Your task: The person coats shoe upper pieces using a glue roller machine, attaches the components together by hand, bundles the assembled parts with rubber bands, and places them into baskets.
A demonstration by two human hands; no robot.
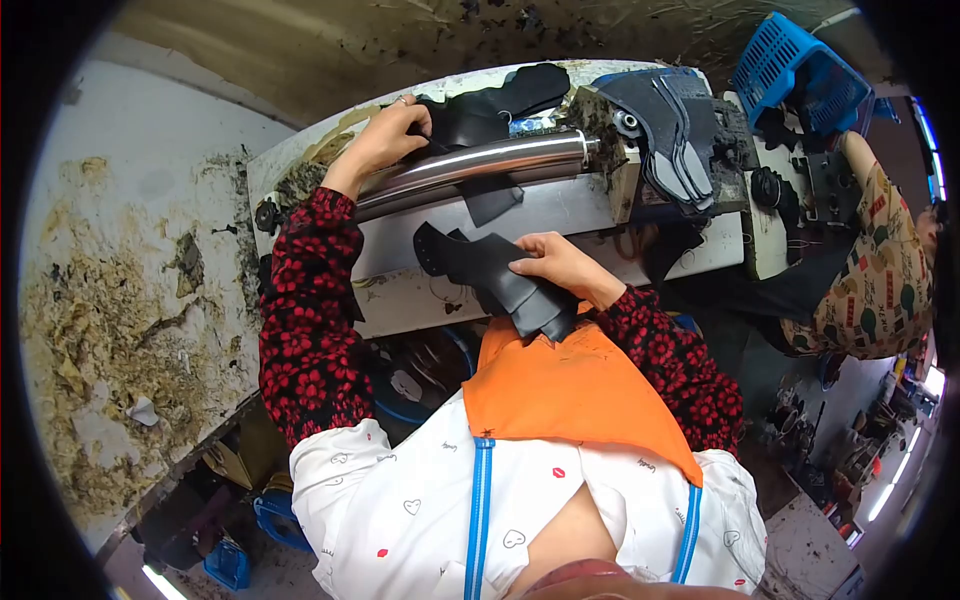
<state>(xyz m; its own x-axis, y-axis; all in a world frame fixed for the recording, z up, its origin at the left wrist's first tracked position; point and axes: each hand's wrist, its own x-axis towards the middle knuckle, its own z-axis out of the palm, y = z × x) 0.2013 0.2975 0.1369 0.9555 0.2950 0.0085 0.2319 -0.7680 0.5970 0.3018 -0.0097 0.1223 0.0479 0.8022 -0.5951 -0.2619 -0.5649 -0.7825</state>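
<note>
My right hand (566,266) is closed on a stack of black leather pieces (500,275), thumb on top. The stack hangs over the table's front edge, above the orange apron. Behind a shiny metal roller (480,165), my left hand (388,138) has its fingertips closed on the edge of a black leather piece (432,148). Its fingertips are partly hidden against the dark material. Another black leather piece (490,200) sticks out from under the roller on my side. More black leather pieces (490,110) lie behind the roller.
Grey shaped pieces (665,130) are piled at the roller's right end, beside a metal bracket. A glue-stained white table (150,330) stands at the left. On the far right a co-worker's patterned sleeve (870,280) reaches toward a blue basket (800,75).
</note>
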